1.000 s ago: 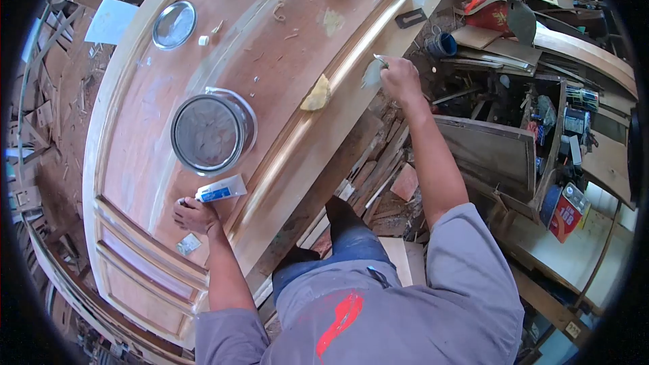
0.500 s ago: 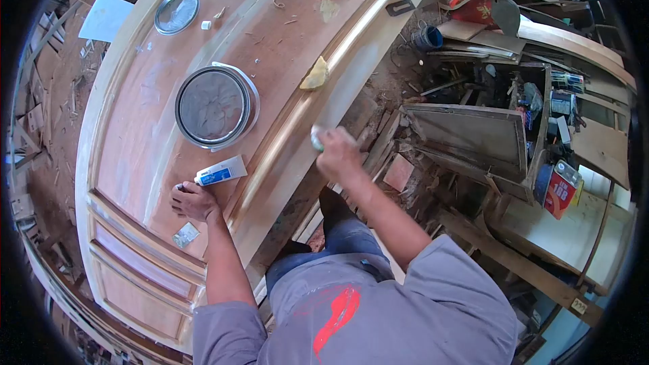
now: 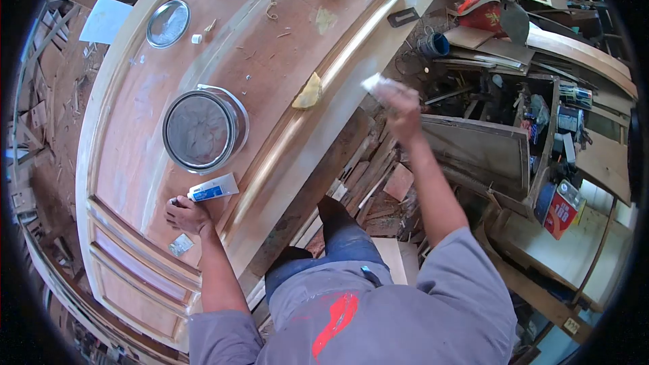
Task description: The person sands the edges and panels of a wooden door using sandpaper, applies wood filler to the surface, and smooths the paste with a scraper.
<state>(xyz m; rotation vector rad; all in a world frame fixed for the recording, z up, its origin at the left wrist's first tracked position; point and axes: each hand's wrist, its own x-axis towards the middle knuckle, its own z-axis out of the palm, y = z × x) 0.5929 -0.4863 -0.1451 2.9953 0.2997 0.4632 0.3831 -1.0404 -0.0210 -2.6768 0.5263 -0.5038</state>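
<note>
My right hand (image 3: 400, 109), smeared by motion, is over the right edge of a wooden door panel (image 3: 284, 54). It is closed on a small white pad or folded cloth (image 3: 372, 82), too blurred to name exactly. Low on the panel, my left hand (image 3: 188, 216) rests with curled fingers around something small and dark that I cannot make out. Right beside it lies a white and blue tube (image 3: 213, 188). Above the tube stands a round can of greyish-brown paste (image 3: 197, 131). A yellowish sponge-like piece (image 3: 308, 92) sits on the raised moulding.
A round metal lid (image 3: 168, 23), a small white cap (image 3: 197, 39) and wood shavings lie on the panel's upper part. A dark metal piece (image 3: 403, 17) is near its top right corner. Scrap wood, an old cabinet frame (image 3: 473, 149) and a red container (image 3: 562, 209) crowd the right.
My right hand has swung up and to the right with the white piece, along the panel's edge. My left hand stays by the tube. The view has shifted slightly.
</note>
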